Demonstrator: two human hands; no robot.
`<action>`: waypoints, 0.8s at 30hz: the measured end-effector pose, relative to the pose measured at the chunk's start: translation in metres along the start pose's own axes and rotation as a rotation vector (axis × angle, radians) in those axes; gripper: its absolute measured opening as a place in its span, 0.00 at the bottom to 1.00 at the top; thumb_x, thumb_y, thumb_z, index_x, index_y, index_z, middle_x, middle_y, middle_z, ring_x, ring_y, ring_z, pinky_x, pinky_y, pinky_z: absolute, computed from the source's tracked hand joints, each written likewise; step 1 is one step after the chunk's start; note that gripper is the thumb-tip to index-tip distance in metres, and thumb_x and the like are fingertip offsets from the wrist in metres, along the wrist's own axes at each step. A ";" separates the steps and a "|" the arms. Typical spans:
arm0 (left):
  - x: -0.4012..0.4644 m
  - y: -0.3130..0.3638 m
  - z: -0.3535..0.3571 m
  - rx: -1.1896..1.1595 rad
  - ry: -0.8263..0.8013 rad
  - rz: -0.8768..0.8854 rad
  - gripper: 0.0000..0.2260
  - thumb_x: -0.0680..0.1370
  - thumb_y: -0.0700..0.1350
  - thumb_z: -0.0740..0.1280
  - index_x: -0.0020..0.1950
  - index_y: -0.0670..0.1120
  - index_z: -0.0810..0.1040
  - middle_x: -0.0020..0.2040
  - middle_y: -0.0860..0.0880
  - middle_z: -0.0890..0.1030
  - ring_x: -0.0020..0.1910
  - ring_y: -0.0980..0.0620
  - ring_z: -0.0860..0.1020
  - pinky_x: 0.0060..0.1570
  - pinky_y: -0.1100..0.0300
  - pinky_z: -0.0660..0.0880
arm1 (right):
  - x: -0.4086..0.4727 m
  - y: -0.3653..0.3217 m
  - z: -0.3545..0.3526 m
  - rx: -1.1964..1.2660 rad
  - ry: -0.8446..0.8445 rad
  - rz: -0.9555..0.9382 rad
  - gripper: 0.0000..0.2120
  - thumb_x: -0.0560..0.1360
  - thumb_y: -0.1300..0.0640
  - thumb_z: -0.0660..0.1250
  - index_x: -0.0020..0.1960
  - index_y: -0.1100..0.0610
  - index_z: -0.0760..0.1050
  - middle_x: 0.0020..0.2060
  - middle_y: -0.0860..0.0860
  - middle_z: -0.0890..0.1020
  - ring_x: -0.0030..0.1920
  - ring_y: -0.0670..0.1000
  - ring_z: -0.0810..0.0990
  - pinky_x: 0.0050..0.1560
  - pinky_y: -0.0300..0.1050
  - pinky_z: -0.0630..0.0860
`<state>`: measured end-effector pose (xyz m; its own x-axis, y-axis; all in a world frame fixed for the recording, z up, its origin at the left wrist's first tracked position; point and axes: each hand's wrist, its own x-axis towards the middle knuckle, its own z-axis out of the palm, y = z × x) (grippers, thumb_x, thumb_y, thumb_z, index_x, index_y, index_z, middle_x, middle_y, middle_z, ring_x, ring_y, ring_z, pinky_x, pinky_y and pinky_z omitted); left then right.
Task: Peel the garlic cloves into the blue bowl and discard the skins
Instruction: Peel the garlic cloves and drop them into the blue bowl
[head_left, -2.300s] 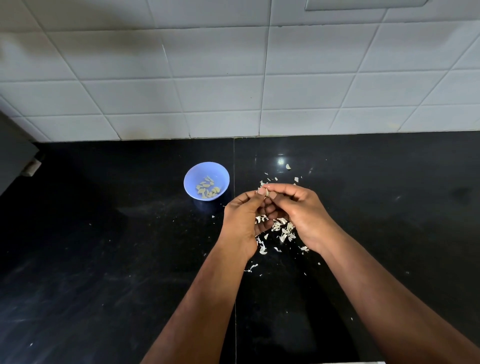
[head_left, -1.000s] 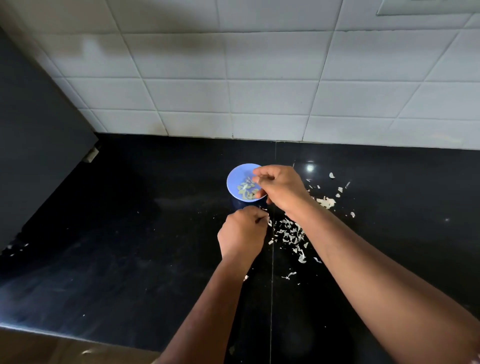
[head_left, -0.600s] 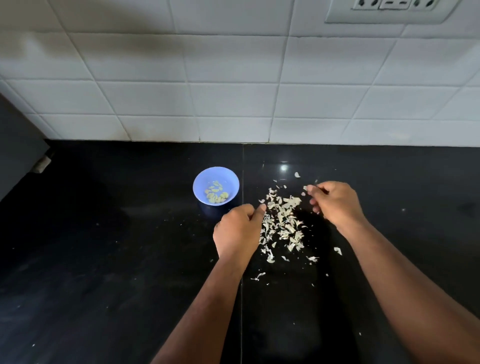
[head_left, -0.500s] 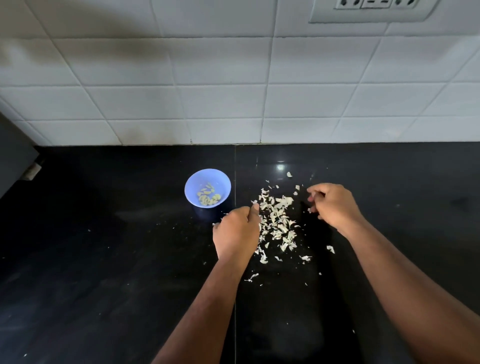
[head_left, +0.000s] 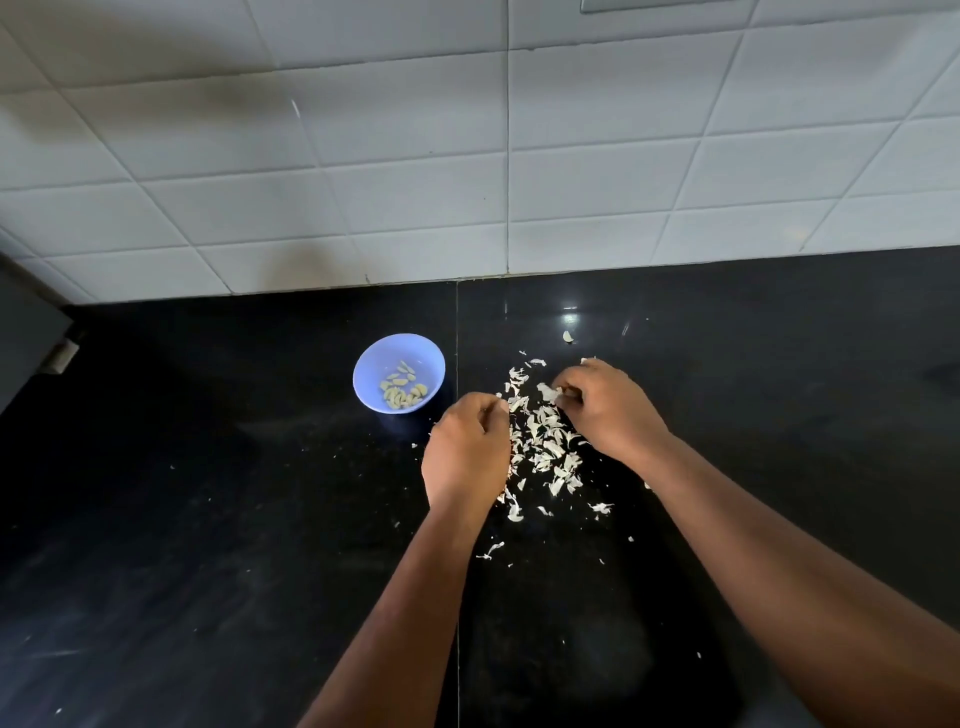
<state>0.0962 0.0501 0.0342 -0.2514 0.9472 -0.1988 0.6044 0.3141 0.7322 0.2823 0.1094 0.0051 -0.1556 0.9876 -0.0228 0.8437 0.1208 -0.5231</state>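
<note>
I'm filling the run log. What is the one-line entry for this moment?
stage: gathering skins | left hand: curled beside skin pile | right hand: pinching skins | blue bowl: holds peeled cloves

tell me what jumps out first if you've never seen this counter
The white skins scattered on the black counter, between the left hand and the right hand. Then the blue bowl to their left, holding peeled cloves.
</note>
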 end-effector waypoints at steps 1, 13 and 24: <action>0.001 0.000 0.002 -0.082 -0.001 0.002 0.06 0.85 0.54 0.64 0.56 0.58 0.81 0.49 0.59 0.84 0.47 0.59 0.81 0.47 0.55 0.79 | -0.003 -0.001 -0.002 0.107 0.006 0.063 0.05 0.81 0.56 0.70 0.55 0.51 0.84 0.47 0.46 0.82 0.48 0.49 0.82 0.50 0.48 0.78; 0.001 0.008 0.019 -0.736 -0.253 -0.099 0.04 0.82 0.43 0.72 0.52 0.43 0.83 0.43 0.51 0.86 0.40 0.57 0.83 0.36 0.61 0.79 | -0.044 -0.034 -0.019 1.261 -0.156 0.371 0.09 0.80 0.64 0.70 0.58 0.66 0.82 0.43 0.56 0.86 0.41 0.50 0.86 0.40 0.40 0.81; -0.008 -0.004 0.008 -0.476 -0.092 -0.086 0.05 0.80 0.50 0.76 0.45 0.51 0.86 0.36 0.50 0.83 0.33 0.56 0.75 0.34 0.58 0.74 | -0.043 -0.011 -0.026 0.470 0.109 0.317 0.10 0.83 0.58 0.68 0.61 0.51 0.84 0.46 0.49 0.87 0.45 0.49 0.85 0.57 0.50 0.82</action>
<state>0.1013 0.0413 0.0277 -0.2047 0.9276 -0.3126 0.1662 0.3477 0.9228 0.2934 0.0679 0.0335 0.1426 0.9759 -0.1650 0.5175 -0.2156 -0.8281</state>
